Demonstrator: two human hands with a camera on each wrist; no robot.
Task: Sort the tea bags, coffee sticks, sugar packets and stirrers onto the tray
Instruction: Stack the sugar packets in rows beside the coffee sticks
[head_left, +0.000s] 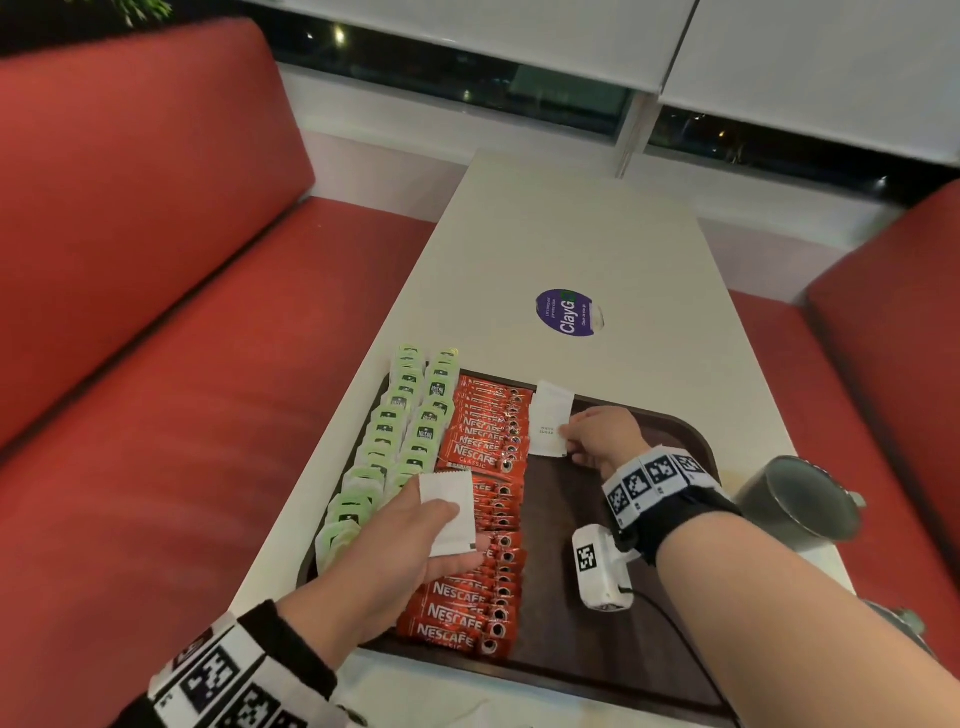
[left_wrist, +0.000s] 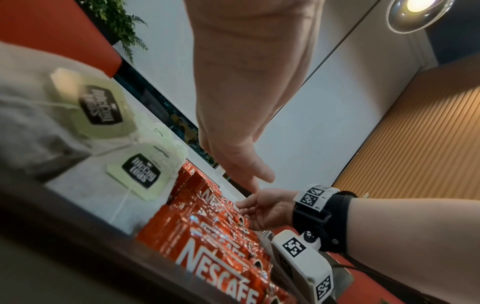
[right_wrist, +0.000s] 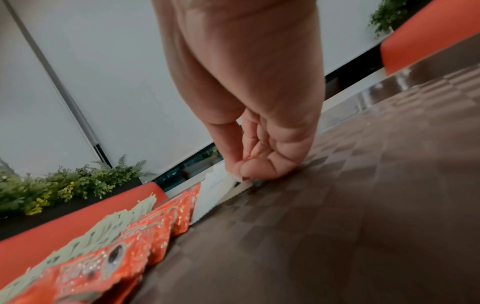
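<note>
White sugar packets pinched in both hands – left hand (head_left: 415, 535) above coffee sticks (head_left: 480, 519), right hand (head_left: 597, 434) at tray (head_left: 691, 431)

Café or canteen booth: a narrow white laminate table (head_left: 571, 249) stands between two red upholstered benches (head_left: 156, 234). A round purple sticker (head_left: 567, 313) sits mid-table; potted green ferns (right_wrist: 64, 183) and white roller blinds (head_left: 779, 57) line the window.

Glossy foil coffee sticks (head_left: 480, 447), matt paper sugar packet (head_left: 549, 426), textured brown tray (head_left: 582, 634).
</note>
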